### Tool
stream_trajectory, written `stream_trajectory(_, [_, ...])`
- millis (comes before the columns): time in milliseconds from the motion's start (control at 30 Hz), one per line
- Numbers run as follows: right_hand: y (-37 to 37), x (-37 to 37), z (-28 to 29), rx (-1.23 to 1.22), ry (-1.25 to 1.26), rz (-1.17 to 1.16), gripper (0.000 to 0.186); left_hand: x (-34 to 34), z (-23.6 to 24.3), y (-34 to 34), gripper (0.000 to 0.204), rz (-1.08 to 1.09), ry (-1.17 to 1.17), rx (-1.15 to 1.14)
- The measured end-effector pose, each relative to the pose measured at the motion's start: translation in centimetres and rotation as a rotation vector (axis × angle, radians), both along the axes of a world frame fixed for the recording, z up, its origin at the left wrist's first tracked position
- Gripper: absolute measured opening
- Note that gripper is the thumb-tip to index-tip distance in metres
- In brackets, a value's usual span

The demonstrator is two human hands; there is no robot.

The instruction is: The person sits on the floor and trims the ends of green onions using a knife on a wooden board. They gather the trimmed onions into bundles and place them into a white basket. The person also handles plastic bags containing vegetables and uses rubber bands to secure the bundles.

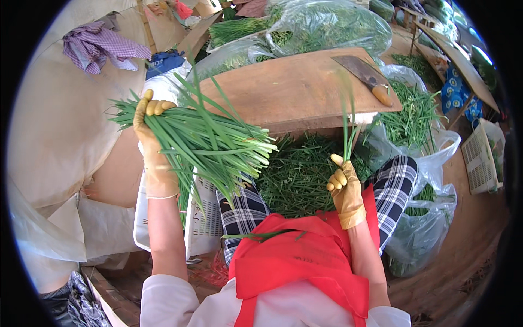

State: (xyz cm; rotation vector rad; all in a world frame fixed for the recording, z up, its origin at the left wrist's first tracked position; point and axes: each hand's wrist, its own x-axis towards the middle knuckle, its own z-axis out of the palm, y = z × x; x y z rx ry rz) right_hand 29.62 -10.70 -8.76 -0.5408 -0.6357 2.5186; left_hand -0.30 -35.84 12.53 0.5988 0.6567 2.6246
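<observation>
My left hand [150,120], in a thin yellowish glove, is wrapped round a thick bunch of garlic chives [218,131], with the pale cut ends pointing right. Raised at the right, my gloved right hand [346,186] pinches a few loose chive stalks [348,136] that stand upright and blur toward their tips. Between my knees, below the board, lies a heap of green trimmings [299,174]. A cleaver [362,73] with a wooden handle rests on the right end of the wooden board [272,90], beyond both hands.
White plastic crate [201,218] stands by my left knee. Clear bags of greens [332,27] sit behind the board, and another bag [422,234] is at my right. A pale basket [482,158] stands farther right. Checked cloth [103,46] lies at the far left.
</observation>
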Motion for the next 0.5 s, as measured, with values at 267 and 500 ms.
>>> stream_trajectory(267, [4.9,-4.4,5.8,0.919,-0.264,-0.087,0.054,1.1,0.5,3.1,0.017,0.185,-0.08,-0.14])
stream_trajectory(500, [0.1,-5.0,6.6,1.175,-0.171,0.436,0.037,0.6,0.6,3.3,0.017,0.267,-0.045,-0.161])
